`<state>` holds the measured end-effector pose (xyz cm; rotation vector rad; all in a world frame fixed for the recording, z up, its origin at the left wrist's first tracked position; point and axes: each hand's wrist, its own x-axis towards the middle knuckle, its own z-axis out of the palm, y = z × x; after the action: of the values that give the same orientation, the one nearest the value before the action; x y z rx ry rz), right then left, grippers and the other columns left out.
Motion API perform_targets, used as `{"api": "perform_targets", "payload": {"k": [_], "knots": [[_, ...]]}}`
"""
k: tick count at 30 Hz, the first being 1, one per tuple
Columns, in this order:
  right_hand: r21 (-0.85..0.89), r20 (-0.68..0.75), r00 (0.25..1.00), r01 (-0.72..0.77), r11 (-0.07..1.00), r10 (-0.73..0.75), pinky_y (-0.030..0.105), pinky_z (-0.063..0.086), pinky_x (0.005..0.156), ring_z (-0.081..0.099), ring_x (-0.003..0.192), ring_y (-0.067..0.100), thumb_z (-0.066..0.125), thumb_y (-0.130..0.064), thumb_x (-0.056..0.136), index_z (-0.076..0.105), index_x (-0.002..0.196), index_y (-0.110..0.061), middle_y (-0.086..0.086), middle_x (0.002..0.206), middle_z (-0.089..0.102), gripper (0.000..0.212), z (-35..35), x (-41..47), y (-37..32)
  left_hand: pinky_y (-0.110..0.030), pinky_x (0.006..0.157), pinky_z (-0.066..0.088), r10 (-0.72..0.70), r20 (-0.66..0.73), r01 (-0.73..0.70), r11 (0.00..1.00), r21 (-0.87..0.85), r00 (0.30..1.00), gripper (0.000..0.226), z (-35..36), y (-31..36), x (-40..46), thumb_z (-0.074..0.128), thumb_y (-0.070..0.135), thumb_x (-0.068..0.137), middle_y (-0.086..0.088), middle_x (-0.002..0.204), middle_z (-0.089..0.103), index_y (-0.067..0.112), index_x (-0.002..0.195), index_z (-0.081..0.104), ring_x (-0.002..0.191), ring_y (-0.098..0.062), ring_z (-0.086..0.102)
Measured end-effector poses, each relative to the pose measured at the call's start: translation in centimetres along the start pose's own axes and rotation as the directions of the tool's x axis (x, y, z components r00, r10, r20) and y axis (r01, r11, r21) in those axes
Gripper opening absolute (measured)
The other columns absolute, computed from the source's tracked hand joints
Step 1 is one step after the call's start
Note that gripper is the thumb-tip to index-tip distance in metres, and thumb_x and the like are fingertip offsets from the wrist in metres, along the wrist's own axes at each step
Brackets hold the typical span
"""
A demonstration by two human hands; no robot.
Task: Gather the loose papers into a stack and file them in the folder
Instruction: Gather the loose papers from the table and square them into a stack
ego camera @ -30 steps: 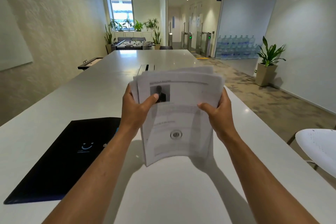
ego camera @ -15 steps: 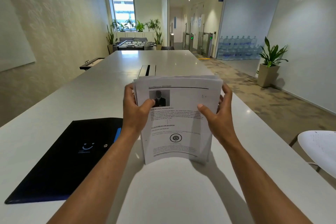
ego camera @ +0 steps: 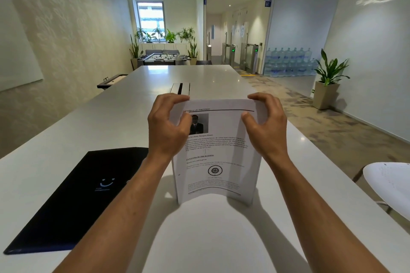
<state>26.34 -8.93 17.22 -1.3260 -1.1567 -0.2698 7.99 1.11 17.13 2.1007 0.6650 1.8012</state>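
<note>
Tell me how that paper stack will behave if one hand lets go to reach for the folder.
The paper stack will probably flop: its lower edge already bows while standing on the table. The sheets look loose, with no clip visible, so they may fan apart. It seems light enough for the right hand alone once the left hand releases.

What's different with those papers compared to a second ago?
The fanned papers are now squared into one neat stack, standing on the table. Both hands, left hand and right hand, slid up to grip its top corners. The dark folder stayed closed, unmoved.
</note>
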Motion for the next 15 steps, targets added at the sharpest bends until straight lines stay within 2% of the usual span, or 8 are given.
{"api": "perform_targets", "payload": {"k": [2, 6, 10, 12, 15], "knots": [[0.021, -0.001, 1.0, -0.009, 1.0, 0.009, 0.004, 0.043, 0.074, 0.051, 0.096, -0.001, 0.069, -0.01, 0.08, 0.057, 0.111, -0.017, -0.001, 0.111, 0.055, 0.035, 0.0, -0.1, 0.1, -0.028, 0.076, 0.057, 0.002, -0.026, -0.002, 1.0, -0.022, 1.0, 0.026, -0.1, 0.1, 0.0, 0.061, 0.011, 0.079, 0.005, 0.102, 0.054, 0.011, 0.105, 0.065, 0.097, -0.013, 0.055], [0.158, 0.018, 0.995, -0.099, 0.983, 0.097, 0.013, 0.053, 0.068, 0.059, 0.092, 0.002, 0.066, -0.013, 0.081, 0.048, 0.119, -0.024, -0.006, 0.111, 0.055, 0.043, 0.0, -0.2, 0.2, -0.026, 0.073, 0.058, -0.038, -0.054, 0.033, 0.994, -0.1, 0.998, 0.021, 0.1, -0.1, -0.2, 0.058, 0.01, 0.085, 0.006, 0.098, 0.055, 0.015, 0.104, 0.06, 0.094, -0.016, 0.058], [0.247, 0.075, 0.987, -0.153, 0.957, 0.139, 0.015, 0.054, 0.064, 0.06, 0.091, -0.005, 0.058, -0.006, 0.087, 0.03, 0.131, -0.034, -0.037, 0.101, 0.051, 0.059, 0.6, -1.1, 0.5, -0.023, 0.067, 0.057, -0.123, -0.016, 0.116, 0.97, -0.213, 0.992, 0.025, 0.7, 0.1, -0.8, 0.049, 0.013, 0.092, 0.011, 0.097, 0.055, 0.033, 0.106, 0.048, 0.095, -0.021, 0.061], [0.252, 0.074, 0.987, -0.16, 0.954, 0.146, 0.013, 0.053, 0.062, 0.059, 0.092, -0.007, 0.055, -0.003, 0.087, 0.026, 0.132, -0.04, -0.047, 0.098, 0.048, 0.064, 0.9, -1.3, 0.5, -0.024, 0.066, 0.058, -0.138, -0.009, 0.131, 0.96, -0.249, 0.99, 0.024, 1.0, 0.4, -0.9, 0.046, 0.015, 0.093, 0.015, 0.098, 0.054, 0.033, 0.108, 0.045, 0.095, -0.02, 0.061], [0.266, 0.073, 0.973, -0.231, 0.936, 0.219, 0.014, 0.053, 0.059, 0.06, 0.089, -0.007, 0.056, -0.01, 0.082, 0.033, 0.121, -0.048, -0.041, 0.094, 0.055, 0.059, 0.8, -1.3, 0.8, -0.028, 0.066, 0.059, -0.171, -0.029, 0.154, 0.939, -0.308, 0.985, 0.027, 1.0, 0.1, -0.9, 0.043, 0.016, 0.094, 0.017, 0.102, 0.052, 0.032, 0.116, 0.04, 0.094, -0.02, 0.062]]}}
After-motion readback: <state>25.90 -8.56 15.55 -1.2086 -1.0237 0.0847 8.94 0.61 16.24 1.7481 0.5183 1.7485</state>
